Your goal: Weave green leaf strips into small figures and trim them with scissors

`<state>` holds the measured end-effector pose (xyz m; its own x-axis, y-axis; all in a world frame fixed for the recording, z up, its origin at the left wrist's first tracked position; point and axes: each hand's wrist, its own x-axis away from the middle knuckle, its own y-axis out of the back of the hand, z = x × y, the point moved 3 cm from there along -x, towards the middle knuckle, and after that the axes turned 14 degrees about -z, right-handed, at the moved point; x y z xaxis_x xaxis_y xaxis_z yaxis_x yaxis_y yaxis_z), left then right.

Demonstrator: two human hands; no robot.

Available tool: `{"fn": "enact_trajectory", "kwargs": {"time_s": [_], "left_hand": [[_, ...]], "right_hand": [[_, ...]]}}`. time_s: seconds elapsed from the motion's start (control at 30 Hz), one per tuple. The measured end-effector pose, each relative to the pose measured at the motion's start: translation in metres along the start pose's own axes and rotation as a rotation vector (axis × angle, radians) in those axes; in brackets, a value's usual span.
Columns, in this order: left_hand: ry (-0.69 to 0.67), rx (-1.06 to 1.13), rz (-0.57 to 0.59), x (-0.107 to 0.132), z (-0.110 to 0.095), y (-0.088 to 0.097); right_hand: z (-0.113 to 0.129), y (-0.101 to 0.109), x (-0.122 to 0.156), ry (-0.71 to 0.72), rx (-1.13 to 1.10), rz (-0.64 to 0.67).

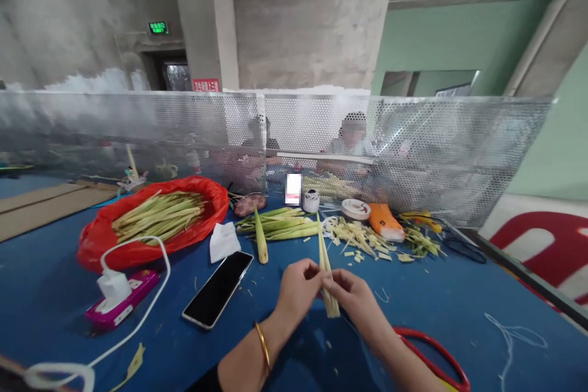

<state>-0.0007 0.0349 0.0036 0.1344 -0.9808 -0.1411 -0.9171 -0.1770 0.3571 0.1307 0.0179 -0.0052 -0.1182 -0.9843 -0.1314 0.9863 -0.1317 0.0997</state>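
My left hand [297, 291] and my right hand [353, 295] meet over the blue table [459, 306], both pinched on one pale green stalk [326, 269] that stands nearly upright between them. A gold bangle [263, 346] is on my left wrist. A single stalk [261, 239] lies just beyond my left hand, and a small bundle of green stalks [280, 224] lies behind it. To the right, cut stalk pieces [362, 240] are scattered on the cloth.
A red bag [96, 239] holds several stalks at the left. A phone [217, 288], a pink power strip [120, 301] with a white charger, an orange cutter [384, 223] and tape rolls [355, 209] lie around. A perforated metal screen [413, 153] stands behind, people beyond it.
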Motion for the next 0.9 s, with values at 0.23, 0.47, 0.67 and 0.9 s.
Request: {"fn": "enact_trajectory", "kwargs": {"time_s": [0.23, 0.47, 0.67, 0.9], "left_hand": [[0.226, 0.324, 0.113, 0.005, 0.003, -0.004], [0.41, 0.459, 0.214, 0.016, 0.0, -0.007], [0.414, 0.408, 0.227, 0.021, 0.003, -0.016], [0.404, 0.515, 0.213, 0.015, 0.005, -0.016]], "right_hand": [[-0.001, 0.008, 0.014, -0.231, -0.138, 0.036], [-0.006, 0.01, 0.012, -0.151, -0.024, -0.045], [-0.013, 0.012, 0.012, -0.024, 0.102, -0.102], [-0.01, 0.016, 0.009, -0.23, -0.099, -0.184]]}}
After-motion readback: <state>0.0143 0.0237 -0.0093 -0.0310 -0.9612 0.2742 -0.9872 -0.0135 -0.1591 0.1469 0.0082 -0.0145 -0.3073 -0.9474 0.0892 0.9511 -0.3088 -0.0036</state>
